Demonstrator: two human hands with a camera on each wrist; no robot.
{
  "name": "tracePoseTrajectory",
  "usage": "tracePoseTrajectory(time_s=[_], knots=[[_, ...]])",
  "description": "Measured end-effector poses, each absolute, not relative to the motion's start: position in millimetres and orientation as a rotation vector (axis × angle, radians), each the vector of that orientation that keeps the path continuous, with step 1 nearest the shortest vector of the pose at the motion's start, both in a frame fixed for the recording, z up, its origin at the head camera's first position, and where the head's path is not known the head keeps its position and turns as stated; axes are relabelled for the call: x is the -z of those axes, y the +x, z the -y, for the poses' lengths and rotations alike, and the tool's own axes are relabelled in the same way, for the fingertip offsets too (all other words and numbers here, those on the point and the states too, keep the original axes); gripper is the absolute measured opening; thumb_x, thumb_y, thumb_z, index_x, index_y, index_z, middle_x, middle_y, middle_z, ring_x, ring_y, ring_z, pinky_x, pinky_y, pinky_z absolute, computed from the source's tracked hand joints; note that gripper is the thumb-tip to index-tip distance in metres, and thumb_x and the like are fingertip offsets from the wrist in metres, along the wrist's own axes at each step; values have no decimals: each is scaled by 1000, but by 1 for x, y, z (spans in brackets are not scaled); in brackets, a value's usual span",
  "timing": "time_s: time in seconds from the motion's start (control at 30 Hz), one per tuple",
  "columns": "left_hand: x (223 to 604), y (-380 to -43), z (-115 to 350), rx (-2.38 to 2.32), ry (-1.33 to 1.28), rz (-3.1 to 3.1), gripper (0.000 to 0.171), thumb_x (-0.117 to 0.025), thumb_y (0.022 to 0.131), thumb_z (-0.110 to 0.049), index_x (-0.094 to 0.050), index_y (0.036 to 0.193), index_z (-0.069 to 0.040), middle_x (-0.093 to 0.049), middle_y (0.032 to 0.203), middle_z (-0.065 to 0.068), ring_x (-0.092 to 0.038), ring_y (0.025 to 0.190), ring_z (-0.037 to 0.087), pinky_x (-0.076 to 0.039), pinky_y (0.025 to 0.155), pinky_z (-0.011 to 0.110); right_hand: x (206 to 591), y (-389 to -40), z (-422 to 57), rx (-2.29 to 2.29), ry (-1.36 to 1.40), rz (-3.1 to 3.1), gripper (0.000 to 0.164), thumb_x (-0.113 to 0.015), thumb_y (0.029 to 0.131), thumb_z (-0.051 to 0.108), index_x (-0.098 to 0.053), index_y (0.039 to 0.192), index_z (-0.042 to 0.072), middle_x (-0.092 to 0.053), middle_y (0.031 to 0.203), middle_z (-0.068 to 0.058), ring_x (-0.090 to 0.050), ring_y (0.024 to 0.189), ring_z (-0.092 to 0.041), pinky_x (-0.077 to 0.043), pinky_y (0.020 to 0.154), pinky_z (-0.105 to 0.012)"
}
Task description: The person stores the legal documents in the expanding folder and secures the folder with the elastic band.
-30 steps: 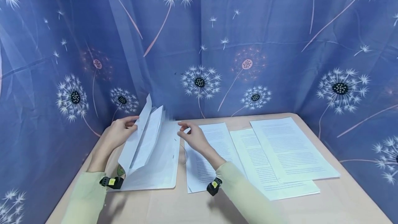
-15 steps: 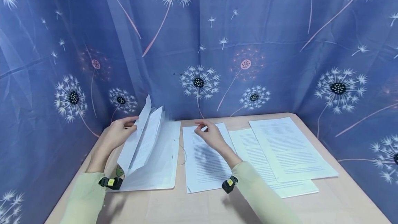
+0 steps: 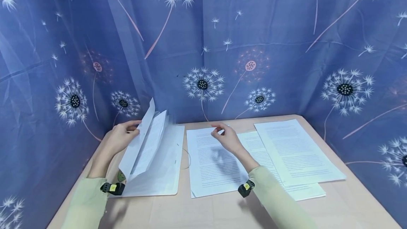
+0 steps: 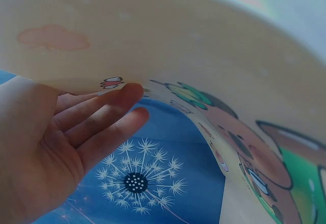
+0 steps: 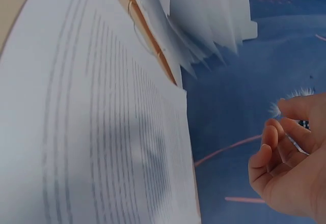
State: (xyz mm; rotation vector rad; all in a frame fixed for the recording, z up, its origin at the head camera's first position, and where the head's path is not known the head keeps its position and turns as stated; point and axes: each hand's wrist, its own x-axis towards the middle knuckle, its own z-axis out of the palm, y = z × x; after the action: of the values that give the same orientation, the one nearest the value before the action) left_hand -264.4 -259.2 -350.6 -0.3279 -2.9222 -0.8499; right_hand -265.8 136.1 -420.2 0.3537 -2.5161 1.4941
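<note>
On the table's left lies an opened white folder (image 3: 160,181) with loose sheets and clear-looking leaves fanned upward inside. My left hand (image 3: 117,138) grips the folder's raised cover at its left edge. In the left wrist view, that hand's fingers lie under the cover's cartoon-printed outer face (image 4: 193,46); the thumb is hidden there. My right hand (image 3: 227,140) hovers over a printed sheet (image 3: 203,158), fingers loosely curled, thumb near the index finger, holding nothing. The right wrist view shows this hand (image 5: 290,168) apart from the paper.
Two overlapping printed papers, a lower stack (image 3: 305,191) and an upper sheet (image 3: 295,151), lie on the right of the table (image 3: 190,211). A thin loop (image 3: 189,160) sticks out from the folder's right side. Blue dandelion-patterned cloth (image 3: 222,27) surrounds the table.
My right hand has moved right, from beside the folder's edge to above the middle printed sheet. The left hand and the raised cover have stayed in place.
</note>
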Motion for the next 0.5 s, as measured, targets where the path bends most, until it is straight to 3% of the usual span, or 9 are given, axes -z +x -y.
tracePoseTrajectory(time_s=[0.33, 0.43, 0.5], knots=[[351, -264, 262, 880, -310, 2916, 47, -48, 101, -27, -50, 147, -18, -65, 128, 24, -33, 45, 13, -32, 44, 31, 430, -268, -164, -1459, 290, 2565, 36, -64, 96, 15, -62, 131, 7, -67, 104, -13, -53, 68, -15, -45, 66, -28], [350, -264, 263, 876, -308, 2914, 47, -47, 102, -27, -50, 148, -18, -64, 128, 24, -44, 50, 16, -34, 47, 32, 432, -268, -170, -1450, 286, 2572, 35, -64, 96, 15, -62, 131, 7, -67, 105, -13, -54, 68, -15, -46, 66, -29], [350, -264, 264, 867, -308, 2907, 47, -47, 102, -27, -50, 148, -17, -65, 128, 24, -57, 62, 20, -37, 51, 32, 433, -268, -174, -1444, 285, 2571, 35, -64, 96, 14, -62, 131, 6, -67, 105, -14, -54, 69, -16, -46, 66, -30]])
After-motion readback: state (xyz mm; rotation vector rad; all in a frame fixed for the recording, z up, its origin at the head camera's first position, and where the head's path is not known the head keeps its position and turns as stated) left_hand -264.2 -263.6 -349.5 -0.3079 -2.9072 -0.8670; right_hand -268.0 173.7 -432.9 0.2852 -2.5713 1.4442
